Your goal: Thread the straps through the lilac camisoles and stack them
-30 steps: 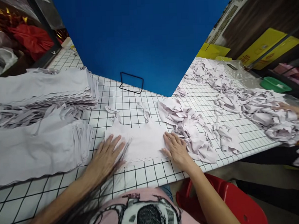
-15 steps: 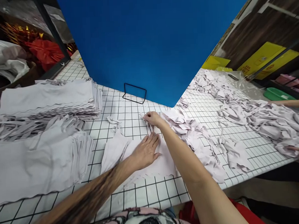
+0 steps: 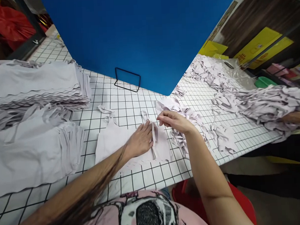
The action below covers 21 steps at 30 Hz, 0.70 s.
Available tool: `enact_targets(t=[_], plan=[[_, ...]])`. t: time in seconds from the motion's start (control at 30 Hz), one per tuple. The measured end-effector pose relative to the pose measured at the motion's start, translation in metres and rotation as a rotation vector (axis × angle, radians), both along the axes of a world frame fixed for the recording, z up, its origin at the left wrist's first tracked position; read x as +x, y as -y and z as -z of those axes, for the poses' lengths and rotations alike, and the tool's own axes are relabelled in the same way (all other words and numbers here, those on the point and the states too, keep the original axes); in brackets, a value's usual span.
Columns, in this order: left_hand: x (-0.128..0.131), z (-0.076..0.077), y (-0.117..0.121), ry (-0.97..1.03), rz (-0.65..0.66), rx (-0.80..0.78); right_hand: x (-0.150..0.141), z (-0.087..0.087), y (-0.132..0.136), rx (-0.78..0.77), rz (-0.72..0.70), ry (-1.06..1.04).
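Note:
A pale lilac camisole-like garment with thin straps (image 3: 108, 140) lies spread on the gridded tabletop in front of me. My left hand (image 3: 141, 141) rests flat on it, fingers stretched out. One strap (image 3: 153, 142) lies loose beside those fingers, down over the fabric. My right hand (image 3: 174, 120) hovers just right of the strap, fingers loosely bent and a little apart, with nothing visible in them. Behind and beneath it is a crumpled heap of similar garments (image 3: 183, 109).
At left stand two neat stacks of flat garments (image 3: 34, 77). A big blue panel (image 3: 141, 36) with a black wire loop (image 3: 129, 88) hangs ahead. To the right, another person's hand (image 3: 294, 117) is in a bundle of garments (image 3: 269, 104). A red stool or bin (image 3: 240, 201) is below.
My right hand has let go of the strap and moved right. The strap has fallen across the garment. The other person's bundle has been lifted, and my view has shifted slightly.

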<state>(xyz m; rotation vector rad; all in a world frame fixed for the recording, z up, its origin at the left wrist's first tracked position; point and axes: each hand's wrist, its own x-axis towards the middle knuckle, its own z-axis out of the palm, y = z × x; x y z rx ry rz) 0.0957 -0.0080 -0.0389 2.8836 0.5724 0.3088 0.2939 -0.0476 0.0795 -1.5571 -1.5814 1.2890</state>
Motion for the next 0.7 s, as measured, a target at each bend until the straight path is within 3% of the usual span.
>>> enact_targets(t=[0.07, 0.17, 0.3, 0.47, 0.6, 0.7], plan=[[0.000, 0.000, 0.001, -0.017, -0.009, 0.017, -0.003, 0.019, -0.002, -0.030, 0.123, 0.093], [0.000, 0.001, 0.002, -0.021, -0.007, 0.041, -0.013, 0.043, -0.015, -0.115, 0.183, 0.312], [0.001, 0.002, 0.001, -0.008, -0.007, 0.053, -0.029, 0.055, -0.034, -0.127, 0.216, 0.505], [0.002, 0.007, -0.001, 0.014, -0.012, 0.028, -0.033, 0.041, -0.031, -0.118, 0.196, 0.427], [0.002, 0.009, -0.001, 0.032, 0.000, -0.007, -0.023, 0.020, -0.005, -0.148, 0.012, 0.281], [0.002, 0.008, -0.001, 0.049, 0.003, -0.020, -0.017, 0.014, 0.016, -0.215, -0.123, 0.191]])
